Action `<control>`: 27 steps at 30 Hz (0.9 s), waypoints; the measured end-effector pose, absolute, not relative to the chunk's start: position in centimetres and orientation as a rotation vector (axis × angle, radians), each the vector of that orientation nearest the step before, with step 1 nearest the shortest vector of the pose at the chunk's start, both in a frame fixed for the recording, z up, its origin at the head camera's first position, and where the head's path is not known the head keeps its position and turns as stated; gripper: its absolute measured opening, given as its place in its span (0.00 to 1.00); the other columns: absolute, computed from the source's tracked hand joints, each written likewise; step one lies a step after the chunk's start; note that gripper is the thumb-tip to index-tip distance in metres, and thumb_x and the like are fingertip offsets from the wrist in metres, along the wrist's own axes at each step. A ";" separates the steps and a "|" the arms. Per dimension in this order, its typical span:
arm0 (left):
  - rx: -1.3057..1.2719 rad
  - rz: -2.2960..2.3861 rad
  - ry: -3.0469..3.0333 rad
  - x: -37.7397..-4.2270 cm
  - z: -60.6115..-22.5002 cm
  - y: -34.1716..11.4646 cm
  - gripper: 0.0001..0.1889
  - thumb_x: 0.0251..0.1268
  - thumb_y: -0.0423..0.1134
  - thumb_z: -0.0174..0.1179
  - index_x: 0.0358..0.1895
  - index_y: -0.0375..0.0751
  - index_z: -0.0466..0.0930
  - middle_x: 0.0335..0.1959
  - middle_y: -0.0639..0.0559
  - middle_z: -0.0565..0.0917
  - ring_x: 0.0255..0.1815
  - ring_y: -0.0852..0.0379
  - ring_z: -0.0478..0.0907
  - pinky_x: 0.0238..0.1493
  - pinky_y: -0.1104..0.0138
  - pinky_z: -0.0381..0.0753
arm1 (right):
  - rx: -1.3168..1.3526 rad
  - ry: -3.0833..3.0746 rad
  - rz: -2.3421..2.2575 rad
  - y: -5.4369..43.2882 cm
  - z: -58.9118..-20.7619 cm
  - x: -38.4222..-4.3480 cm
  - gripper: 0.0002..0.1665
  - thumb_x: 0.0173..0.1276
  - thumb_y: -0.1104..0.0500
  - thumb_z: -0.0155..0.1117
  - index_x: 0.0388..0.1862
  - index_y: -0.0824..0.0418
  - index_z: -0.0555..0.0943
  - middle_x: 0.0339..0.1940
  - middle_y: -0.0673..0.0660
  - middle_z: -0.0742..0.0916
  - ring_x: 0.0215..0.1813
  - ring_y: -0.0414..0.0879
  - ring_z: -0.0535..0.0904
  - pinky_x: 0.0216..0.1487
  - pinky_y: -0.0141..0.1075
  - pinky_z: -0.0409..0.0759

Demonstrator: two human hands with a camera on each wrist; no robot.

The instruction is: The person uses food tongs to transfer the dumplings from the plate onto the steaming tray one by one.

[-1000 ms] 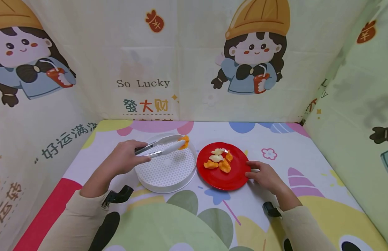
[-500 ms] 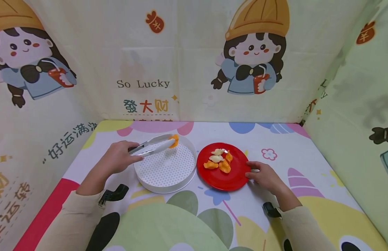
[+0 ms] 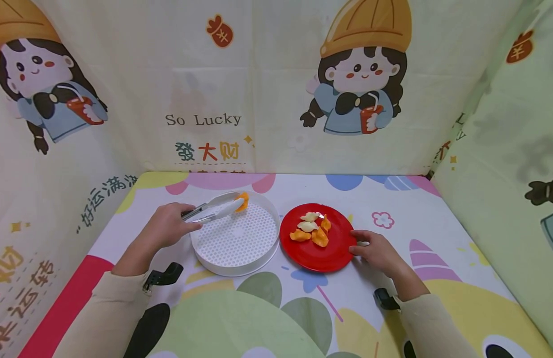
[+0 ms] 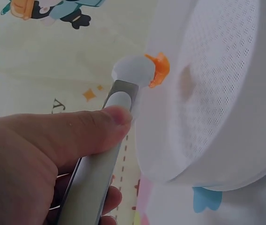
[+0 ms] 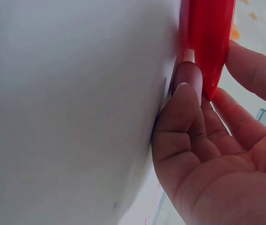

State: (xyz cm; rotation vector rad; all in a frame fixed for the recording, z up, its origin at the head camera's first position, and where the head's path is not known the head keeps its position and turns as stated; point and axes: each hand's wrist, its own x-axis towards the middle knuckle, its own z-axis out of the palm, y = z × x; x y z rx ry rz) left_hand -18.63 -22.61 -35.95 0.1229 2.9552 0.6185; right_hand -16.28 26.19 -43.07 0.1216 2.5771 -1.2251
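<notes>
My left hand [image 3: 170, 224] grips a pair of tongs [image 3: 216, 211] by the handles, over the left part of a round white steamer tray [image 3: 240, 241] with a perforated bottom. Between the pale tong tips is an orange dumpling-shaped piece [image 3: 242, 201], which the left wrist view shows partly hidden behind a tip. On the red plate [image 3: 299, 256] lie several small pieces, some orange [image 3: 320, 237] and two whitish [image 3: 308, 226]. My right hand [image 3: 377, 251] pinches the plate's right rim, thumb on top and fingers below in the right wrist view [image 5: 217, 136].
The steamer tray and plate stand side by side, rims close together, on a tabletop covered with a colourful printed cloth [image 3: 379, 199]. Printed fabric walls [image 3: 276, 99] rise at the back and both sides.
The left hand has moved left, bringing the tongs and the orange piece from the tray's right far rim to over its far middle. The right hand and plate have stayed put.
</notes>
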 end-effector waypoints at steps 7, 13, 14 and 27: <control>0.105 0.584 2.955 -18.9 -36.4 -22.7 0.35 0.62 0.46 0.70 0.67 0.26 0.72 0.62 0.26 0.74 0.52 0.35 0.71 0.40 0.57 0.79 | 0.110 2.577 -1.222 26.2 -42.8 -16.2 0.41 0.67 0.57 0.70 0.73 0.69 0.66 0.67 0.71 0.73 0.57 0.60 0.76 0.44 0.42 0.85; 0.109 0.556 2.972 -19.3 -36.6 -22.7 0.34 0.62 0.46 0.70 0.66 0.26 0.72 0.62 0.27 0.75 0.54 0.35 0.72 0.45 0.53 0.79 | 0.129 2.577 -1.224 26.1 -42.9 -16.3 0.40 0.67 0.57 0.69 0.74 0.68 0.66 0.67 0.70 0.73 0.57 0.60 0.76 0.44 0.41 0.85; 0.111 0.553 2.975 -19.3 -36.7 -22.6 0.34 0.62 0.45 0.69 0.66 0.26 0.72 0.62 0.27 0.75 0.55 0.35 0.72 0.46 0.52 0.79 | 0.131 2.577 -1.226 26.1 -42.9 -16.3 0.40 0.67 0.57 0.69 0.73 0.68 0.66 0.67 0.70 0.73 0.57 0.59 0.76 0.44 0.41 0.85; 0.107 0.531 2.967 -19.6 -36.9 -22.4 0.34 0.62 0.45 0.70 0.65 0.24 0.72 0.61 0.26 0.75 0.52 0.36 0.73 0.46 0.51 0.78 | 0.113 2.580 -1.216 26.3 -43.0 -16.4 0.40 0.67 0.57 0.69 0.73 0.69 0.66 0.67 0.71 0.74 0.57 0.60 0.76 0.44 0.41 0.85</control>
